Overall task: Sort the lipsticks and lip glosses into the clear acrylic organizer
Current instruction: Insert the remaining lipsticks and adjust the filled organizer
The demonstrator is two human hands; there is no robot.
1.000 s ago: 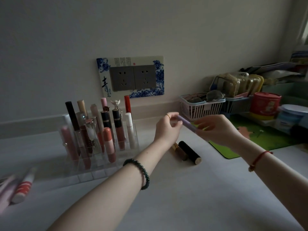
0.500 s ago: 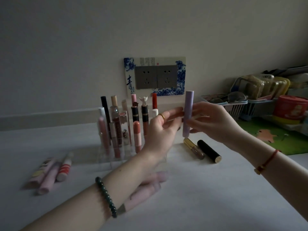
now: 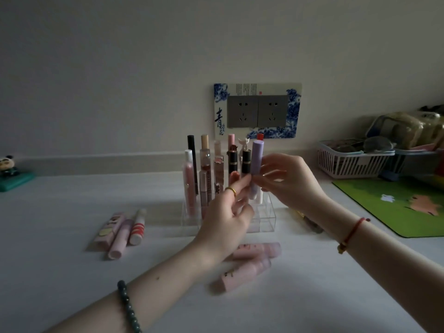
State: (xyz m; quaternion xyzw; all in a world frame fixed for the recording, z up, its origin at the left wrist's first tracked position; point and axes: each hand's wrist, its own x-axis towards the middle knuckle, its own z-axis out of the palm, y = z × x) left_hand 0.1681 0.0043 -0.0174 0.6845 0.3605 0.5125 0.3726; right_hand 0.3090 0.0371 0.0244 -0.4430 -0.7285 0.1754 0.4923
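Note:
A lilac lip gloss tube [image 3: 257, 159] stands upright over the right side of the clear acrylic organizer [image 3: 266, 218]. My right hand [image 3: 288, 181] pinches its middle, and my left hand [image 3: 228, 217] touches it lower down with fingertips. Several lipsticks and glosses [image 3: 206, 169] stand in the organizer's back and left slots. Three tubes [image 3: 122, 231] lie on the table to the left. Two pink tubes [image 3: 249, 263] lie in front, partly under my left wrist. A gold-capped tube [image 3: 310, 222] lies right of the organizer, mostly hidden by my right forearm.
A wall socket plate [image 3: 257, 110] is behind the organizer. White baskets [image 3: 353, 159] with clutter and a green mat [image 3: 403, 205] fill the right side. A small cartoon figure on a teal base [image 3: 9, 174] stands at the far left.
Both hands have carried the lilac tube left, turned it from slanted to upright, and brought it over the organizer. The view has shifted left, showing more loose tubes.

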